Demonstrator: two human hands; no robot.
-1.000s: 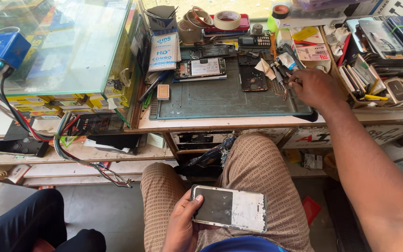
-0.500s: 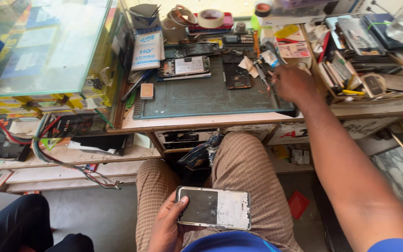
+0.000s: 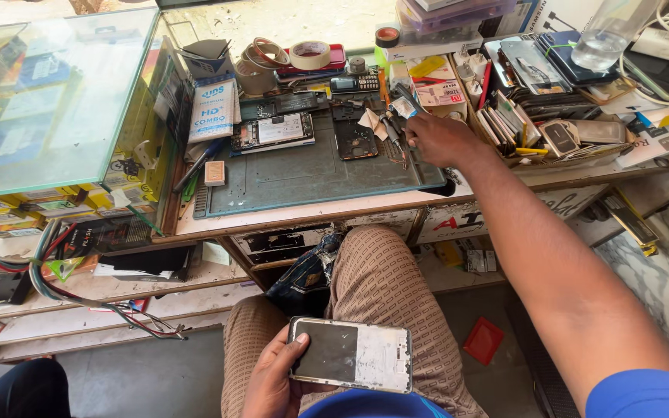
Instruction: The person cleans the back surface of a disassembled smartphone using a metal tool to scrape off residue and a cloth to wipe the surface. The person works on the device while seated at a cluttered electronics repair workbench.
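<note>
1. Grey-green and rubbery, the rectangular work mat (image 3: 303, 166) covers the middle of the pale worktop (image 3: 296, 213), in front of the seated person's knees.
2. The left hand (image 3: 272, 379) rests low over the lap and holds a flat rectangular phone back panel with a dark patch and a scuffed white half (image 3: 351, 354); the thumb lies on its left edge and the fingers curl underneath, gripping it.
3. That panel sits level above the brown patterned trousers (image 3: 373, 282), well apart from the worktop.
4. The right hand (image 3: 439, 139) reaches out to the far right corner of the mat, palm down, knuckles up.
5. Its fingers are bent and drawn together over a small cluster of thin metal hand tools (image 3: 392, 135); whether they pinch one of them cannot be told.
6. An opened phone with a bare circuit board (image 3: 272, 131) lies on the mat's far edge, and a dark phone frame (image 3: 354, 139) lies just beside it, near the right hand.
7. Rolls of tape (image 3: 310, 54) stand behind the mat.
8. A glass display case (image 3: 56, 93) stands on the left.
9. A clear plastic bottle (image 3: 605, 35) stands at the far right among stacked phones.
</note>
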